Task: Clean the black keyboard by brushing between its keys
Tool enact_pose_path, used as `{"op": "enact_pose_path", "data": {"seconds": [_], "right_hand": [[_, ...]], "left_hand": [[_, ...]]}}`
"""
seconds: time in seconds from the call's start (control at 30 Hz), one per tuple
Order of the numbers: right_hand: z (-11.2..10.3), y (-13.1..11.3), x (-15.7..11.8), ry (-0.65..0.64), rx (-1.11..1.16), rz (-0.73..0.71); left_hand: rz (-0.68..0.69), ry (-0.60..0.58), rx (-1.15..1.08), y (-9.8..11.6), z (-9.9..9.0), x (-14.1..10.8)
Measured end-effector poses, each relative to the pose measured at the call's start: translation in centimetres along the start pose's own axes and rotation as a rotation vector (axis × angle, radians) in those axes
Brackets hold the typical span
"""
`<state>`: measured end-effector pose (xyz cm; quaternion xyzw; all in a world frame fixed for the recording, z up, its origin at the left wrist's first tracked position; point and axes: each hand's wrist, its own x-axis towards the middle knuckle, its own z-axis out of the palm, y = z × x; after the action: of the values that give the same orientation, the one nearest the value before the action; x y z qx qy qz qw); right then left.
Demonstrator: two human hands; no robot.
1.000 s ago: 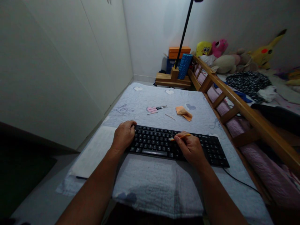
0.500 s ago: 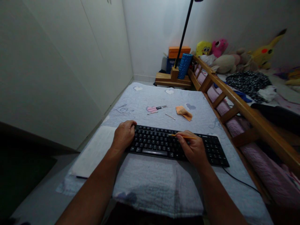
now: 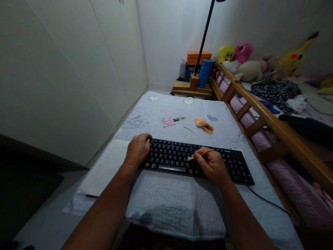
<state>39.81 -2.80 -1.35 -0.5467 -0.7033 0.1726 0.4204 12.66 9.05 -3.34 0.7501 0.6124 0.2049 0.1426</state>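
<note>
A black keyboard point(image 3: 171, 156) lies across the cloth-covered table. At its left end, my left hand point(image 3: 138, 148) is closed round the corner, with the fingertips on the top edge. Over the keys right of the middle, my right hand point(image 3: 211, 163) pinches a thin yellow brush point(image 3: 207, 152). The brush's pale bristles point(image 3: 190, 158) point left and rest on or just above the keys; contact is hard to tell. Behind the keyboard lie an orange cloth point(image 3: 204, 125), a cotton swab point(image 3: 189, 129), another swab point(image 3: 169, 125) and a small dark-handled tool point(image 3: 179, 119).
A pale flat pad point(image 3: 104, 168) lies left of the keyboard. The keyboard's cable point(image 3: 267, 200) trails to the right. A wooden bed rail point(image 3: 275, 132) borders the table's right side, and a white cabinet point(image 3: 78, 69) stands on the left. A lamp stand point(image 3: 204, 38) rises behind.
The brush in my right hand has tilted, and its bristles have moved a little toward me, lower on the keys. My left hand stays at the keyboard's left end.
</note>
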Motion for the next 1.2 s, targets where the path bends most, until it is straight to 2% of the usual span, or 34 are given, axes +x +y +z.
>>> {"op": "enact_pose_path", "data": {"seconds": [0.53, 0.6, 0.77, 0.83, 1.03, 1.2], "right_hand": [[-0.6, -0.2, -0.3, -0.121, 0.201, 0.033], [-0.7, -0.2, -0.3, -0.092, 0.218, 0.047], [-0.4, 0.1, -0.2, 0.151, 0.137, 0.069], [-0.2, 0.3, -0.1, 0.204, 0.079, 0.077], [0.1, 0.7, 0.1, 0.16, -0.04, 0.096], [-0.2, 0.4, -0.1, 0.107, -0.038, 0.098]], "left_hand": [[0.006, -0.003, -0.01, -0.2, 0.1, 0.0], [0.004, -0.003, -0.005, -0.2, 0.0, 0.0], [0.005, -0.002, 0.018, -0.1, 0.0, 0.0], [0.007, -0.001, 0.018, -0.1, 0.0, 0.0], [0.009, 0.0, 0.011, -0.1, -0.1, -0.1], [0.007, -0.009, 0.003, 0.0, -0.2, -0.1]]}}
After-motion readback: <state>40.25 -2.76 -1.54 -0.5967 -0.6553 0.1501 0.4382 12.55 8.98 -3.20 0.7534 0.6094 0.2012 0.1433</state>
